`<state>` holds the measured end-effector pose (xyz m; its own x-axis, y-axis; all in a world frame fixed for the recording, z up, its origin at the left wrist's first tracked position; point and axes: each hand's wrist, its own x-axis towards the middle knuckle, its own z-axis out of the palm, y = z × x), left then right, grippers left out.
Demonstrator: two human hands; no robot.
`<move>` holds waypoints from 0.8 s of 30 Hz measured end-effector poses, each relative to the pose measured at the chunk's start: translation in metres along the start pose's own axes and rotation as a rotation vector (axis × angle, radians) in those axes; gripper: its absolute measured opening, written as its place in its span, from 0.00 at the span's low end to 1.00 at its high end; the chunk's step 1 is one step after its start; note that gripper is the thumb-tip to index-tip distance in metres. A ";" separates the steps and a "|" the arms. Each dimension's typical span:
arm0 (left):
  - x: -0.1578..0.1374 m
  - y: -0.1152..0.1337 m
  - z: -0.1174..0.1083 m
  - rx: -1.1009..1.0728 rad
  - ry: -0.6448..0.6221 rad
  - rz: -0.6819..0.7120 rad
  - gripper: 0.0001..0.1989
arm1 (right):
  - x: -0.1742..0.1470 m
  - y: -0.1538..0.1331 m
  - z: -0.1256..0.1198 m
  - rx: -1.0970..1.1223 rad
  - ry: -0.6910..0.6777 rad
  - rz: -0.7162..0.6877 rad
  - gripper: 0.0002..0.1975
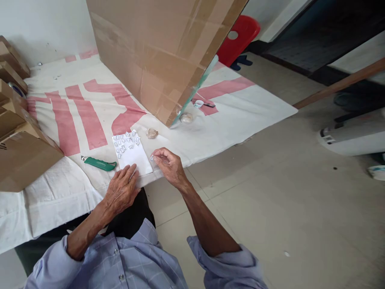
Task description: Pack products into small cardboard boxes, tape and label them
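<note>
A white sheet of paper point(132, 154) lies near the table's front edge, with several small metal clips point(126, 142) scattered on its far half. My left hand point(122, 188) rests flat with its fingertips on the paper's near edge. My right hand point(168, 162) sits just right of the paper, thumb and forefinger pinched on one small clip point(152, 158). A green utility knife point(100, 163) lies to the left of the paper.
A large cardboard box point(159, 52) leans over the white cloth with red marks point(75, 116). Folded cartons point(18, 140) stack at left. Two small lumps point(152, 133) and a tape roll point(198, 103) lie nearby. A red stool point(240, 36) stands behind.
</note>
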<state>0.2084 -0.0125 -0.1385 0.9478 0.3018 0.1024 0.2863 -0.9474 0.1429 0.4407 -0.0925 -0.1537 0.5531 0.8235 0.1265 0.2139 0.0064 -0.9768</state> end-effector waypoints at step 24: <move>0.053 -0.012 0.006 -0.051 0.010 -0.081 0.11 | 0.044 0.013 0.020 -0.110 -0.160 0.024 0.10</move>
<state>0.2563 0.0139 -0.1408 0.9202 0.3789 0.0985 0.3545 -0.9131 0.2012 0.4522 -0.0451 -0.1643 0.4260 0.9023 0.0660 0.2943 -0.0692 -0.9532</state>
